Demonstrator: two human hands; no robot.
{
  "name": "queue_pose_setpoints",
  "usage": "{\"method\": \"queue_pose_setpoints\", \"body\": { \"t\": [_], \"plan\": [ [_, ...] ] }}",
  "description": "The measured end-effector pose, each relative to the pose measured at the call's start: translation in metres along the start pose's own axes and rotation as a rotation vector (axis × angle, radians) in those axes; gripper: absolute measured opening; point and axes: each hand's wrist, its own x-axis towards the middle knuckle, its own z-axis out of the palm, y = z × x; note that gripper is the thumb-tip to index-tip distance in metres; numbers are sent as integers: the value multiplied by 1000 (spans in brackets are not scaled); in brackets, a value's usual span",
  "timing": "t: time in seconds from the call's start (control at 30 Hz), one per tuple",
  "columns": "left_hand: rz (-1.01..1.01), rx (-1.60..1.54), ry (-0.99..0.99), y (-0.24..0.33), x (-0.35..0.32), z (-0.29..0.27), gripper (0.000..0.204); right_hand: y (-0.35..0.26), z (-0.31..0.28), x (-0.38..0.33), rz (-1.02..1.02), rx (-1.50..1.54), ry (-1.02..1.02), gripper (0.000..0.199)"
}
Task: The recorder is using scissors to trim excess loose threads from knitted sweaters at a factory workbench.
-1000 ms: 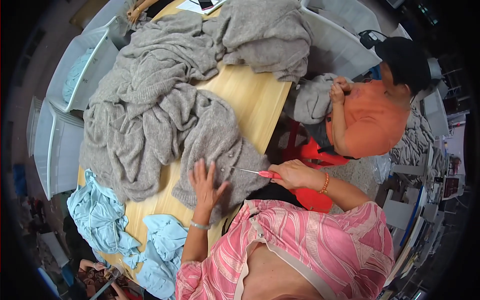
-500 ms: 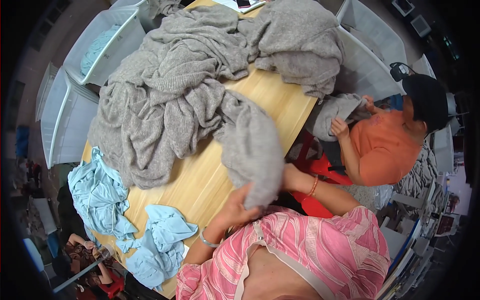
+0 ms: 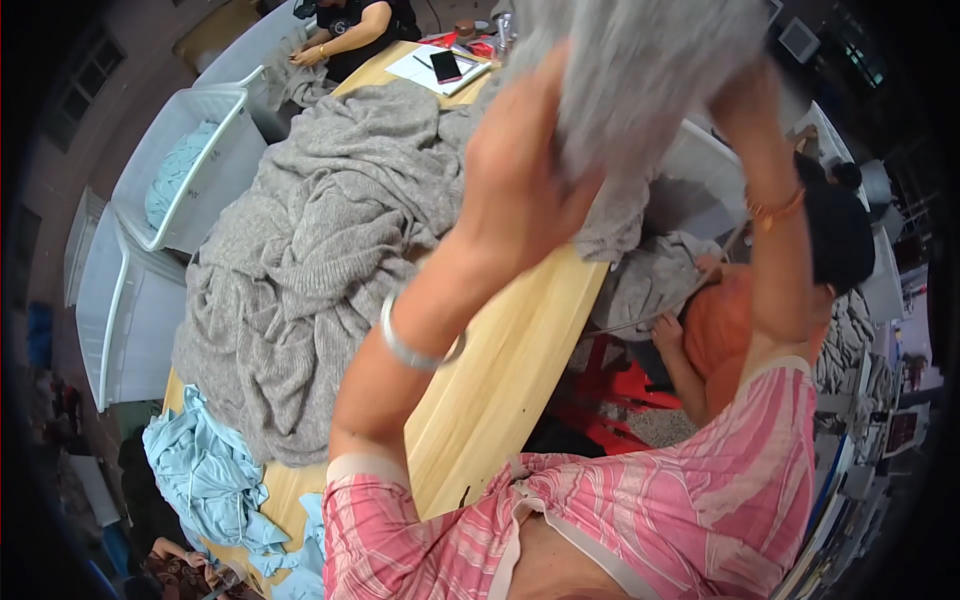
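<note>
Left hand (image 3: 520, 160) raised above the tabletop (image 3: 490, 370), gripping one side of a grey, soft-looking knit garment (image 3: 650, 80); thumb on the near side, other fingers partly hidden by cloth. Right hand (image 3: 745, 100), also raised, is closed on the garment's opposite side; blurred, so I cannot make out each finger. Garment hangs in the air between the two, clear of the pale wood surface, its upper part running out of view; its folds are smeared by motion.

Worker's dress, as I see it: pink patterned top (image 3: 650, 500), silver-coloured bangle (image 3: 405, 340) on the left forearm, orange-red beaded bracelet (image 3: 777, 210) at the right wrist.

Beyond the left forearm: large heap of rumpled grey knitwear (image 3: 310, 260), covering much of the left side. Beside its near end, a crumpled bundle of light blue fabric (image 3: 205, 460). At the far end, a dark phone (image 3: 445, 67) lies on white paper (image 3: 410, 66).

Along the left, a white plastic bin (image 3: 215, 165) contains more blue cloth; a second white bin (image 3: 150, 300) stands just beside it.

To the right, a co-worker in an orange top (image 3: 725, 320) and black cap (image 3: 840, 235) handles a grey knit piece (image 3: 655, 285). Across the far end, another person in black (image 3: 375, 35) reaches toward grey cloth (image 3: 295, 85).
</note>
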Motion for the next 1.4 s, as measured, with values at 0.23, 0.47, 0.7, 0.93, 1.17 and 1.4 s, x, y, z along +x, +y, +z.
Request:
{"method": "queue_pose_setpoints", "body": {
  "t": [0.23, 0.47, 0.7, 0.93, 1.17, 1.4],
  "plan": [
    [-201, 64, 37, -131, 42, 83, 66, 3, 120, 38, 250, 314, -258, 26],
    [-785, 69, -497, -201, -119, 94, 79, -118, 130, -122, 466, 863, -672, 43],
    [-611, 738, -995, -269, -162, -11, 118, -140, 115, -180, 793, 895, -693, 37],
    [-366, 1287, -1217, -373, -203, -83, 56, -145, 120, -211, 613, 949, -586, 40],
    [-431, 1259, -1017, -368, -192, -133, 18, -162, 108, -218, 709, 1263, -517, 42],
    [-331, 1308, -750, -203, -106, -250, 30, -186, 73, -190, 338, 1350, -448, 38]
  ]
}}
